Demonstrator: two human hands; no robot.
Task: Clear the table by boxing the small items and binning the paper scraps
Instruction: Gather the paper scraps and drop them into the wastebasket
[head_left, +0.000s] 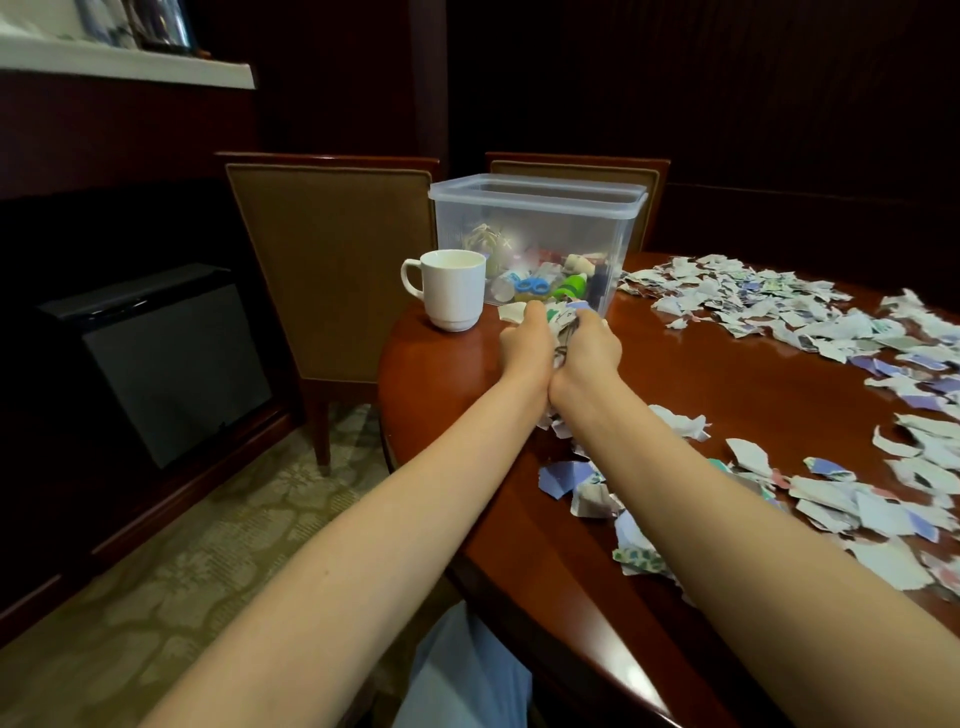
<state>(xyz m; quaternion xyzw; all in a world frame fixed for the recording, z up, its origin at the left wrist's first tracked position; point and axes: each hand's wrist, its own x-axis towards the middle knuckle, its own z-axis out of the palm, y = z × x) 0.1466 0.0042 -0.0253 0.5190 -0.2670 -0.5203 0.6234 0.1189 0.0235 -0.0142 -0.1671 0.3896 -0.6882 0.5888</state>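
Clutching paper scraps, left hand and right hand curled round them, clear box just beyond

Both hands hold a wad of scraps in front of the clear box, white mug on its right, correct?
No: in the head view the white mug stands left of the clear box. The left hand and right hand do hold the wad of scraps before it.

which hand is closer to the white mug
Left. The left hand sits just right of the white mug, not touching it; the right hand lies on the far side of the left hand, farther away. Both grip paper scraps.
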